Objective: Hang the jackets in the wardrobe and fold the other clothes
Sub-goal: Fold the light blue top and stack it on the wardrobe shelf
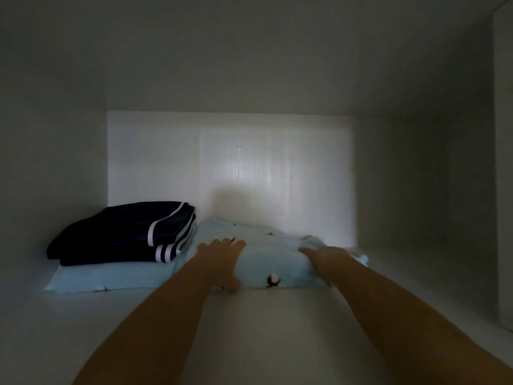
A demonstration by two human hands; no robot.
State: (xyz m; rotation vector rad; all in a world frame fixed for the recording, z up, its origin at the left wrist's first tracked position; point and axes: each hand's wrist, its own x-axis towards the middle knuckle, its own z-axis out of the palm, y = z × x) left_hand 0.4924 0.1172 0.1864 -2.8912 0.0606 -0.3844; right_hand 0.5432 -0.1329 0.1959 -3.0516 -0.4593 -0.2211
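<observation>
A folded light blue garment with small dark-and-white motifs lies on the white wardrobe shelf, near the back wall. My left hand grips its left side, fingers on top and thumb down the front edge. My right hand holds its right side the same way. To the left, a folded dark navy garment with white stripes sits on top of another folded light blue cloth.
The shelf compartment is boxed in by a white back panel, a left wall and a right wall. The ceiling of the compartment is close above. Bare shelf surface lies in front of the clothes.
</observation>
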